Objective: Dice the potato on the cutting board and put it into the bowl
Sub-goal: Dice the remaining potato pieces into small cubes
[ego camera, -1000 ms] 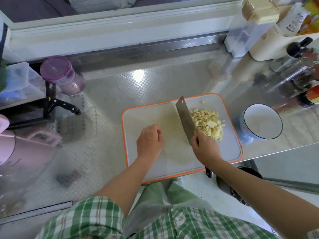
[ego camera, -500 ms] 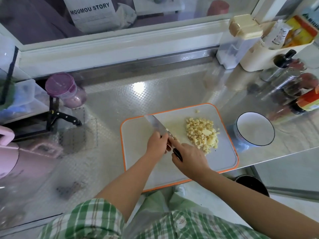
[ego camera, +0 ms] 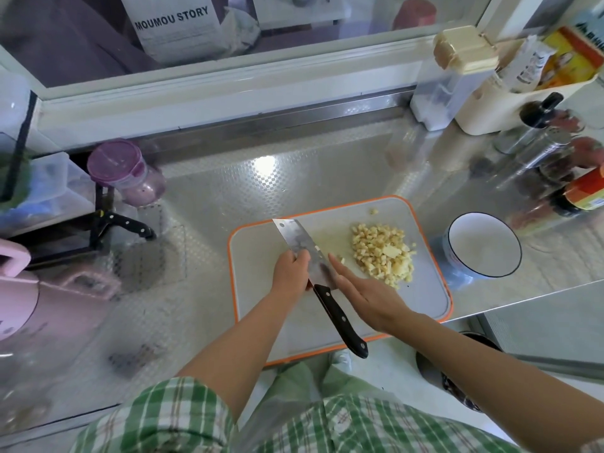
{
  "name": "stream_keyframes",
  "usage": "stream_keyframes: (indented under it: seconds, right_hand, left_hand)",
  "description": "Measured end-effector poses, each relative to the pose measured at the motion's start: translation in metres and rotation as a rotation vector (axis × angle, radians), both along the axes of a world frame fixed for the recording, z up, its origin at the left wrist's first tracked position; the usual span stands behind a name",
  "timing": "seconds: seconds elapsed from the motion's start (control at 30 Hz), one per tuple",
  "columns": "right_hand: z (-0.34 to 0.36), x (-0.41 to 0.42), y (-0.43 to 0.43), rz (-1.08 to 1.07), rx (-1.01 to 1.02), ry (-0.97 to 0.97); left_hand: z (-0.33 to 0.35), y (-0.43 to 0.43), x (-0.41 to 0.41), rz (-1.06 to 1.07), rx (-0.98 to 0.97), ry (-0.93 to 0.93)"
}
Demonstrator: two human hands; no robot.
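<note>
Potato dice lie heaped on the right half of the orange-rimmed cutting board, one stray cube near its far edge. I see the left hand curled over the cleaver, gripping the blade close to the black handle, which points toward the near side with nothing holding it. The right hand is flat, fingers straight and together along the blade's right face. The white bowl stands on the counter just right of the board.
</note>
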State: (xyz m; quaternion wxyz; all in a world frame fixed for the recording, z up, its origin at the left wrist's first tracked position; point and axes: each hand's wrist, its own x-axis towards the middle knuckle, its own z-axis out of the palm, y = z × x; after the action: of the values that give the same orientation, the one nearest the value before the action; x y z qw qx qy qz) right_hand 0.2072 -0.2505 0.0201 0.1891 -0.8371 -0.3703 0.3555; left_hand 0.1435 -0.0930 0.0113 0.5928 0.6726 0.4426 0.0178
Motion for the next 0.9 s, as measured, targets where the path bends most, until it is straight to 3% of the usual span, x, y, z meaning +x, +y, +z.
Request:
stream_keyframes:
  seconds: [0.37, 0.5, 0.7, 0.8, 0.9]
  right_hand:
    - [0.007, -0.010, 0.016, 0.050, 0.031, -0.021]
    - [0.002, -0.005, 0.020, -0.097, -0.038, -0.001]
    - [0.004, -0.005, 0.018, -0.103, -0.066, -0.027]
    - [0.010, -0.001, 0.011, -0.181, 0.048, 0.027]
    - [0.020, -0.001, 0.005, -0.091, 0.153, 0.081]
  left_hand:
    - [0.002, -0.001, -0.008, -0.061, 0.048, -0.003]
    - [0.005, -0.001, -0.010, -0.069, 0.072, 0.006]
    - [0.006, -0.001, -0.011, -0.053, 0.118, 0.010]
    - [0.005, -0.001, -0.009, -0.027, 0.150, 0.011]
    - [0.003, -0.002, -0.001, -0.029, 0.198, 0.074]
